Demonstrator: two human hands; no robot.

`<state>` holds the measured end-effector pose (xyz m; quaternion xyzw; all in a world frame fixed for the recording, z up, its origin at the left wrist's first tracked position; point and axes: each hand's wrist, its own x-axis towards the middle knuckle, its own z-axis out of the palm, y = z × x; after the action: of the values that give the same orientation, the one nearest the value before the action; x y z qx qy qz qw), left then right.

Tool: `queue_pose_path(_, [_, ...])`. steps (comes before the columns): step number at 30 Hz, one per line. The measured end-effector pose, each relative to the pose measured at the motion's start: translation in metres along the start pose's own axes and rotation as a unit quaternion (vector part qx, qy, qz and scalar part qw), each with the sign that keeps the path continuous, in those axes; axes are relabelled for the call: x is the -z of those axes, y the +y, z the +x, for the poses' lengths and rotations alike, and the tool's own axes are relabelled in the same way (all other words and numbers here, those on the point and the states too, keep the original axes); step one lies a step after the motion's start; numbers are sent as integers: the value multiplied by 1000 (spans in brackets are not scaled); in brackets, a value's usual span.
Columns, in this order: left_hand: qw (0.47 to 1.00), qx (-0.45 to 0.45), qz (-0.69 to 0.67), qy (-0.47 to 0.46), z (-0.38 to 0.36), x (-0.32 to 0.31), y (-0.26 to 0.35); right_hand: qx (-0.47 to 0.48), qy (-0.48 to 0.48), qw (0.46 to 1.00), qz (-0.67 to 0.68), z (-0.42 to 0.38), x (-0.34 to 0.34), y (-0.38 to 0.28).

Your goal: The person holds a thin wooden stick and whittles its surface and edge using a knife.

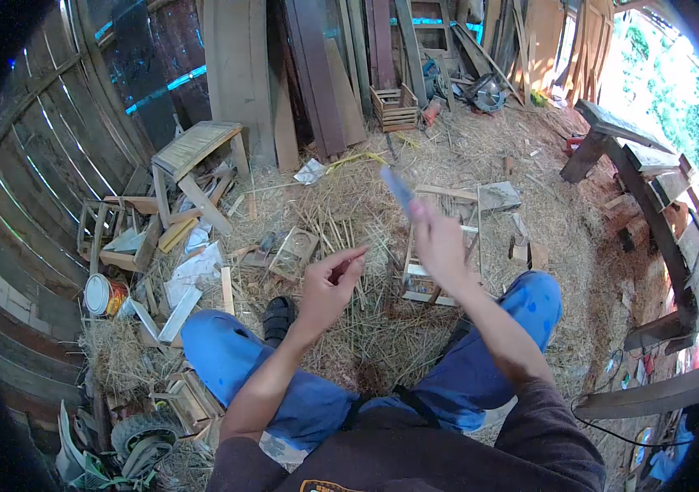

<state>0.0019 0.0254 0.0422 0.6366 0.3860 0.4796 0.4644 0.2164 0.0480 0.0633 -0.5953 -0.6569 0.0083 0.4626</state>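
Observation:
My right hand (438,244) is closed around the handle of a knife (398,192), its blade raised and tilted up to the left. My left hand (333,287) is closed in a pinch, thumb against forefinger; whatever is between the fingertips is too small to make out. The two hands are apart, above the straw-littered ground and between my knees. Below and behind the right hand lies a slatted wooden frame (416,289), partly hidden by that hand. Several thin sticks (334,230) lie beyond my left hand, beside a small wooden box (293,252).
A small wooden stool (198,148) stands at the left, with wood scraps and a paint can (106,295) nearby. Long boards (239,74) lean on the back wall, near a slatted crate (395,108) and a circular saw (487,93). A wooden bench (648,176) stands right.

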Motion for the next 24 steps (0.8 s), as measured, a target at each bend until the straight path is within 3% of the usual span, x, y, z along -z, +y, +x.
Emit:
queue_pose_path(2, [1000, 6, -6, 14, 1, 0, -1, 54, -37, 998, 15, -20, -15, -9])
queue_pose_path(5, [1000, 2, 9, 16, 3, 5, -1, 47, -106, 993, -26, -13, -5, -22])
queue_pose_path(6, [1000, -6, 10, 15, 3, 5, -1, 57, -30, 998, 8, -9, -13, -6])
queue_pose_path(9, [1000, -25, 11, 11, 1, 2, 1, -52, -15, 999, -4, 11, 9, 0])
queue_pose_path(17, [1000, -6, 11, 24, -3, 9, -1, 77, -35, 996, -35, -5, -3, -12])
queue_pose_path(18, [999, 0, 26, 18, -5, 9, 3, 31, -58, 997, -27, -1, -2, -1])
queue_pose_path(21, [999, 10, 44, 3, -7, 8, 11, -23, 26, 999, -1, 17, 11, 8])
queue_pose_path(24, [1000, 13, 25, -2, -7, 7, 5, -3, -33, 999, -36, -2, -3, 6])
